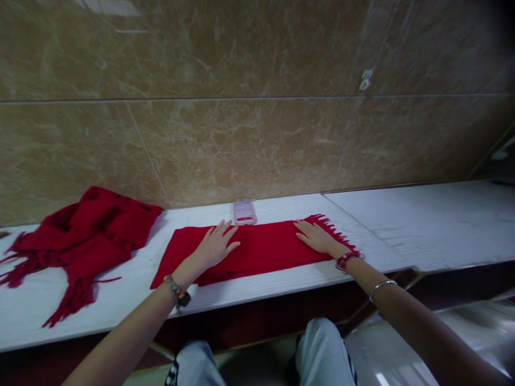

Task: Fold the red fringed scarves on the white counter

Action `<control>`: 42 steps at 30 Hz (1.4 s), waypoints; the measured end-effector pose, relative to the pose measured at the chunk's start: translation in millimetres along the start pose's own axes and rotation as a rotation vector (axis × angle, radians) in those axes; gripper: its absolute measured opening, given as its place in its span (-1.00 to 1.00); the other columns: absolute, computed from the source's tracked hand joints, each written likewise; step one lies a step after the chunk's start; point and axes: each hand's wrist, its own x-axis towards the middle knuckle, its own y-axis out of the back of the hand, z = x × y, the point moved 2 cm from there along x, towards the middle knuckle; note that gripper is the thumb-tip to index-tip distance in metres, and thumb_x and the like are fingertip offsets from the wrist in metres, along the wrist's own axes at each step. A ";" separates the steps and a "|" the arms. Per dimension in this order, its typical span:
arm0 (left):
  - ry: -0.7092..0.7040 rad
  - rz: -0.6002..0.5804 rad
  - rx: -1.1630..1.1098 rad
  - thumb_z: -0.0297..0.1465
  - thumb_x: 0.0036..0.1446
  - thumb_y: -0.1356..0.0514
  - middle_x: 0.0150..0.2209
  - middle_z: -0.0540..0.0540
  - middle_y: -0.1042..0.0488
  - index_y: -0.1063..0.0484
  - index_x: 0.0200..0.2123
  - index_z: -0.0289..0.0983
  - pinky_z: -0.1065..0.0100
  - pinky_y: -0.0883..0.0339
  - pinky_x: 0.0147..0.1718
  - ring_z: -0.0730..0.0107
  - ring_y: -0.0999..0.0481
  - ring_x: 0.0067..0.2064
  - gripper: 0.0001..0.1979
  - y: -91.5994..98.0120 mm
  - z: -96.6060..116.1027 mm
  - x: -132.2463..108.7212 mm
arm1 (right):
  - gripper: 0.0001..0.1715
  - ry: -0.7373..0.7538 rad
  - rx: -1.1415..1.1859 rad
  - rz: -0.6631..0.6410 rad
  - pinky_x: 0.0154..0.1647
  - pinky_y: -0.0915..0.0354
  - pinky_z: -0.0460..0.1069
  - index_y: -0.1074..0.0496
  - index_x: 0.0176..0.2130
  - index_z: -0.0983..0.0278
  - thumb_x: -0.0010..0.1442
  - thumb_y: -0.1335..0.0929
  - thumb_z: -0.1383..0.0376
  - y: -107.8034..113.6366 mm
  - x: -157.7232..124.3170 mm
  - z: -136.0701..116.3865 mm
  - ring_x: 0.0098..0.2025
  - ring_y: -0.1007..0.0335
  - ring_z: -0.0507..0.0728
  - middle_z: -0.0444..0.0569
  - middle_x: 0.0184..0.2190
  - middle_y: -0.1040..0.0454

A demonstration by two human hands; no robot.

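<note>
A red fringed scarf point(261, 249) lies folded flat in a long strip on the white bench top point(422, 225). My left hand point(215, 246) rests flat on its left half, fingers spread and open. My right hand point(316, 237) lies flat on its right end, close to the fringe, fingers stretched out. Neither hand grips the cloth. A beaded bracelet sits on my left wrist; a red cord and a metal bangle are on my right arm.
A second red scarf point(86, 238) lies crumpled at the left, fringe trailing toward the front edge. A phone point(244, 212) leans against the brown marble wall point(257, 134) just behind the folded scarf. My knees show below the bench.
</note>
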 end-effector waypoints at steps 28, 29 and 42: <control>0.078 0.001 0.065 -0.19 0.21 0.14 0.16 -0.18 -0.17 -0.17 0.12 -0.30 0.09 0.04 0.10 0.16 -0.07 0.19 -0.51 -44.9 13.9 17.9 | -0.44 -0.046 -0.007 0.032 0.14 0.05 0.24 -0.09 0.17 0.29 0.24 -0.09 0.15 11.2 0.3 -46.6 0.22 0.09 0.22 0.09 0.20 -0.04; 0.066 0.027 0.059 -0.21 0.20 0.11 0.14 -0.18 -0.20 -0.21 0.09 -0.30 0.09 0.03 0.10 0.16 -0.09 0.18 -0.54 -42.9 14.4 18.0 | -0.46 -0.067 -0.007 0.056 0.14 0.04 0.24 -0.11 0.16 0.31 0.24 -0.10 0.17 14.3 -3.7 -41.2 0.21 0.08 0.22 0.11 0.19 -0.07; -0.478 -0.037 0.147 -0.31 0.13 -0.07 -0.15 -0.16 -0.41 -0.37 -0.13 -0.24 0.25 -0.26 -0.18 0.25 -0.41 -0.15 -0.75 -2.0 27.3 -41.7 | -0.69 0.559 -0.023 0.172 -0.06 -0.29 0.02 -0.40 -0.09 0.37 0.21 -0.20 0.37 41.2 -59.1 -104.6 -0.09 -0.36 0.13 0.07 -0.14 -0.46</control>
